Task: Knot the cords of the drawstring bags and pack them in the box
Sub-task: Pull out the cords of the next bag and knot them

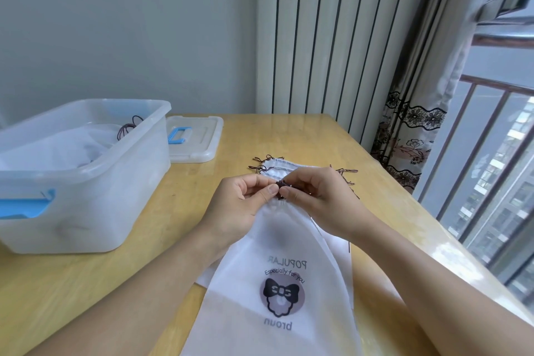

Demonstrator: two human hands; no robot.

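drawstring bag [277, 263], thin, limp and light, likely best taken at gathered neck, dark cord [281, 184] pinched between left hand [245, 199] and right hand [315, 196].

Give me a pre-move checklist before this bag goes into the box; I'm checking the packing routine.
1. Dark brown cord pinched by left hand and right hand: ok.
2. Knot finished: cannot tell, fingers cover it.
3. White printed drawstring bag lying flat on the wooden table: ok.
4. Translucent plastic box uncovered, its lid beside it: ok.
5. Room in the box: ok, though bags already lie inside.
6. More white bags waiting behind the hands: ok.
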